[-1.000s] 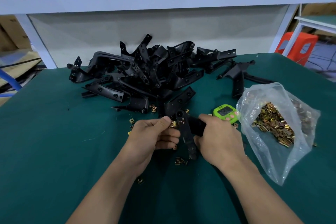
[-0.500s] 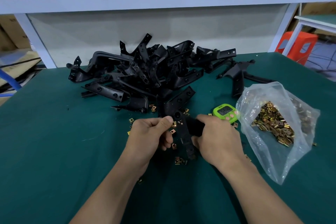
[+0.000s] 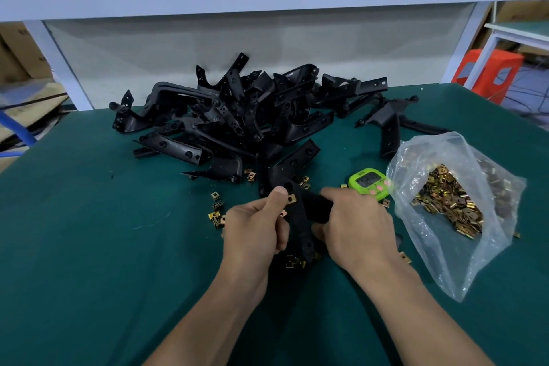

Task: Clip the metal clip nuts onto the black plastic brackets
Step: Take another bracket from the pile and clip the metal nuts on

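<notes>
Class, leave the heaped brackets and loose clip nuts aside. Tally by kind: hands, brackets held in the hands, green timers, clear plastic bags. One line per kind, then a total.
Hands: 2, left hand, right hand
Held bracket: 1
Green timer: 1
Clear plastic bag: 1
Total: 5

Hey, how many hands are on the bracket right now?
2. The left hand pinches a clip nut at the bracket's upper end; the right hand grips its side arm, beside the green timer.
</notes>
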`<state>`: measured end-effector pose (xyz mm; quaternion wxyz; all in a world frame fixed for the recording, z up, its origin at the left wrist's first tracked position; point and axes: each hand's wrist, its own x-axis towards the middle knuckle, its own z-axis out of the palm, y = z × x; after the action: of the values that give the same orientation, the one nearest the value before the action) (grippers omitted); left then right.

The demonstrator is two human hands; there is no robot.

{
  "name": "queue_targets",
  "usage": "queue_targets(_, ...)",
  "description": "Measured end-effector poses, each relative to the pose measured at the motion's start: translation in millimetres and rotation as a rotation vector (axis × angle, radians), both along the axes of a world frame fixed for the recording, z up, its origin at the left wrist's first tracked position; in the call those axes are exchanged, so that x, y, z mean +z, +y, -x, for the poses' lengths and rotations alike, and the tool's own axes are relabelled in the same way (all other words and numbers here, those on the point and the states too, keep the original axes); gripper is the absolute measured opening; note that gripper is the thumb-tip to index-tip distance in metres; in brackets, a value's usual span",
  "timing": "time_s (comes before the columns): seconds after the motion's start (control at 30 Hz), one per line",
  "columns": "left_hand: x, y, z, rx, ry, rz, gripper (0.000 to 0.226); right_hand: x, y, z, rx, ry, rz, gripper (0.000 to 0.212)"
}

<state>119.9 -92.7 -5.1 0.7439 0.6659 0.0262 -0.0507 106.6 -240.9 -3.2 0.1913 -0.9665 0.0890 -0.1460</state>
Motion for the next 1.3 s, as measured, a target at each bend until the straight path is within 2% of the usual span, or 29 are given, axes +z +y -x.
queue_targets(0.2,5,4,-6,-0.060,0.088,0.142,0.044,0,-2,-1,-0.010,-0.017,-0.113,0.023)
queue_targets(0.27,5,5,-6,-0.118,0.075,0.126,0.039,0,-2,-1,-0.003,-0.017,-0.100,0.020)
queue_targets(0.43,6,9,-9,-0.178,0.046,0.021,0.046,-1,-2,0,-0.021,-0.019,-0.040,0.021)
queue_targets(0.53,6,11,-13,-0.153,0.011,0.003,0.045,1,-1,-3,-0.040,-0.012,-0.078,0.020)
queue_targets(0.6,5,16,-17,-0.058,-0.075,-0.126,0.036,2,0,-3,-0.044,-0.003,-0.097,0.019)
queue_targets(0.7,0,34,-21,0.068,-0.313,-0.694,0.014,1,-1,-3,-0.049,-0.003,-0.103,0.020)
queue_targets(0.73,0,40,-22,0.060,-0.366,-0.818,0.010,0,-2,-3,-0.060,-0.006,-0.109,0.021)
queue_targets(0.9,-6,37,-20,-0.238,-0.357,-0.933,0.012,1,-2,-4,-0.084,-0.005,-0.122,0.017)
queue_targets(1.1,-8,34,-19,-0.293,-0.373,-0.878,0.012,1,-3,-4,-0.083,-0.005,-0.123,0.016)
queue_targets(1.2,-8,32,-16,-0.174,-0.386,-0.797,0.017,2,-3,-3,-0.089,-0.003,-0.129,0.016)
queue_targets(1.3,-7,25,-12,-0.034,-0.356,-0.623,0.017,3,-4,-3,-0.090,0.002,-0.145,0.018)
